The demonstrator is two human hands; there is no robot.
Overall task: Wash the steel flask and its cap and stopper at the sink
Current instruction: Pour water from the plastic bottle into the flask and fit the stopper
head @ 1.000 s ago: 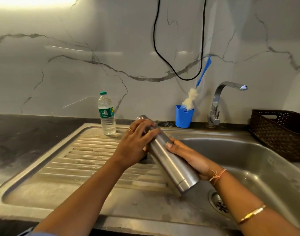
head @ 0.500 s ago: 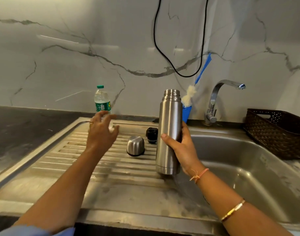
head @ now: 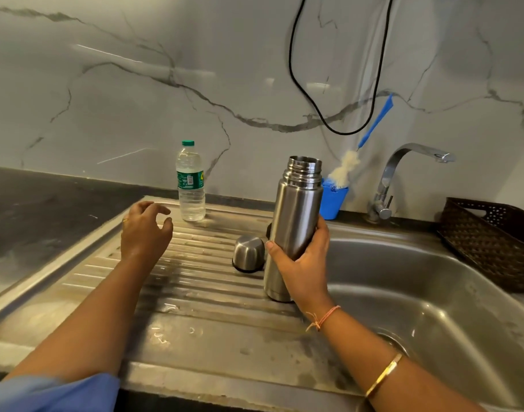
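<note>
While the right hand (head: pixel 305 272) grips it round the middle, the steel flask (head: pixel 299 221) is upright and uncapped at the right edge of the drainboard (head: pixel 195 292).
Its cap (head: pixel 248 253) sits mouth-down just left of it. The left hand (head: pixel 143 233) hovers farther left, fingers loosely spread and holding nothing, near a water bottle (head: pixel 190 185). Blue cup (head: pixel 333 203) and tap (head: pixel 403 162) are behind.

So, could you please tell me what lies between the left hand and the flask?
In the head view, the steel cap stands mouth-down on the ridged drainboard between the left hand and the flask.
</note>
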